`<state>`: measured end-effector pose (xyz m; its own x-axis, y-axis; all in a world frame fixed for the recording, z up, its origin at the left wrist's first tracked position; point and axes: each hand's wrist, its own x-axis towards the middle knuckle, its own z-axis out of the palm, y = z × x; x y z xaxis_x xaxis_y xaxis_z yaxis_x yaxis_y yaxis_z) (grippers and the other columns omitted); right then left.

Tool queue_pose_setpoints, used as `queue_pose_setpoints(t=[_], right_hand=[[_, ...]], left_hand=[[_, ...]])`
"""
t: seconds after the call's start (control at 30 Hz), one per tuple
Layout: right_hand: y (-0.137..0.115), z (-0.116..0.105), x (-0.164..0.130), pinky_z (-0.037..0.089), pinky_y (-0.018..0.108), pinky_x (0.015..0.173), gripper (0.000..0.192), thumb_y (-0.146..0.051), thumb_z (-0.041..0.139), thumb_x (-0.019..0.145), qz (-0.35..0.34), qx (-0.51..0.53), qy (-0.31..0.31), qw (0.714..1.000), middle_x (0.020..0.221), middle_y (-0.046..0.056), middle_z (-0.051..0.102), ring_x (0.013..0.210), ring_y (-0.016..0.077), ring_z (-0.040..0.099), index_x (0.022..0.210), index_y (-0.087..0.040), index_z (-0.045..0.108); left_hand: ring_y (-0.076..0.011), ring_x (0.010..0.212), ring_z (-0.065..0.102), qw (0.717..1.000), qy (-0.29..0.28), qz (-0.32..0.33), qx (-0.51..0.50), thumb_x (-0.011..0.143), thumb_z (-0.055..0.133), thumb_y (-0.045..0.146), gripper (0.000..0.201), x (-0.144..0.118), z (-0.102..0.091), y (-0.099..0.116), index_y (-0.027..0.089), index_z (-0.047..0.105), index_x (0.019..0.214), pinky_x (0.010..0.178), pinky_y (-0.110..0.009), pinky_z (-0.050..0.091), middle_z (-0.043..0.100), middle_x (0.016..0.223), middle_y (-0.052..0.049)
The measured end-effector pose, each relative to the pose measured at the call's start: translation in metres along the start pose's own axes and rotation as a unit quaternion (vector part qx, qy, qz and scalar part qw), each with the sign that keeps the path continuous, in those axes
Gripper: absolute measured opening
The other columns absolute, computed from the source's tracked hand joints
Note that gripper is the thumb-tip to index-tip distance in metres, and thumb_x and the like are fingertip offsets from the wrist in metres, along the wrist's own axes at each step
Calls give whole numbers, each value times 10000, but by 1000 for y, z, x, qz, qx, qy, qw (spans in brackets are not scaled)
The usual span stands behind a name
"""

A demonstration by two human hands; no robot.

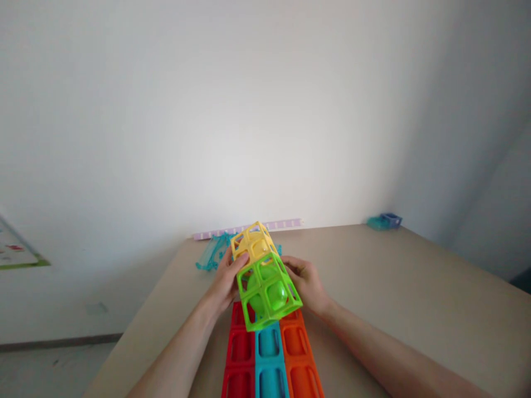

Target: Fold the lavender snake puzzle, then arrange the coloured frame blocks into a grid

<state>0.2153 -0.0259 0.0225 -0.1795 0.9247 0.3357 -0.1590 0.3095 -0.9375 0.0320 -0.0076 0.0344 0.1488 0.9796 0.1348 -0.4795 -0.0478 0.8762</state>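
A yellow openwork plastic block (257,244) and a green openwork block (267,290) sit end to end, tilted above the table. Rounded shapes of matching colour show inside both. My left hand (227,279) grips the pair from the left, its thumb lying over the yellow block near the join. On the other side, my right hand (305,281) has its fingers curled against the green block's upper right; the fingertips are hidden behind it. Below stand red (241,348), blue (269,344) and orange (296,341) frame strips, side by side, partly covered by the green block.
Translucent blue pieces (212,251) lie behind my left hand on the beige table (406,309). A lilac-and-white strip (284,224) runs along the wall. In the far right corner are a dark blue box (391,220) and a teal item (376,223).
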Motion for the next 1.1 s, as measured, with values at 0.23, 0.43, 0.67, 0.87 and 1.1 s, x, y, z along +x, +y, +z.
queue_pose_setpoints(t=[0.23,0.43,0.67,0.87,1.1], right_hand=[[-7,-8,-12,263,204,402,591,-618,509,847,50,67,-10,996,706,-2,602,447,82,416,1269,-210,576],[-14,3,-15,467,259,624,532,-473,661,807,14,20,-9,1000,847,17,649,714,161,573,1275,-239,567],[-2,0,-17,424,384,980,565,-410,641,846,-69,21,-55,996,1329,74,556,1217,261,503,1363,-263,468],[0,-5,-19,471,331,746,601,-466,665,812,-75,-79,-67,992,1043,55,645,896,222,598,1345,-265,474],[1,-10,-20,397,295,642,507,-597,492,876,-102,-64,-73,990,915,53,609,755,173,507,1198,-216,579]], left_hand=[[-160,767,696,989,134,45,31,732,730,370,476,7,-4,2,211,563,1149,668,-260,551,711,1030,-55],[-143,750,676,995,88,45,28,705,759,359,408,1,3,7,185,608,1042,626,-228,539,710,977,-36],[-194,896,677,996,40,71,-28,611,827,250,614,-8,14,10,245,533,1150,764,-321,551,684,1087,-27],[-207,853,692,995,60,79,-12,652,784,229,569,-8,15,13,243,555,1172,723,-312,552,701,1066,-38],[-243,762,711,997,21,-39,-70,692,718,254,425,-11,13,20,163,617,1095,653,-329,565,735,921,-76]])
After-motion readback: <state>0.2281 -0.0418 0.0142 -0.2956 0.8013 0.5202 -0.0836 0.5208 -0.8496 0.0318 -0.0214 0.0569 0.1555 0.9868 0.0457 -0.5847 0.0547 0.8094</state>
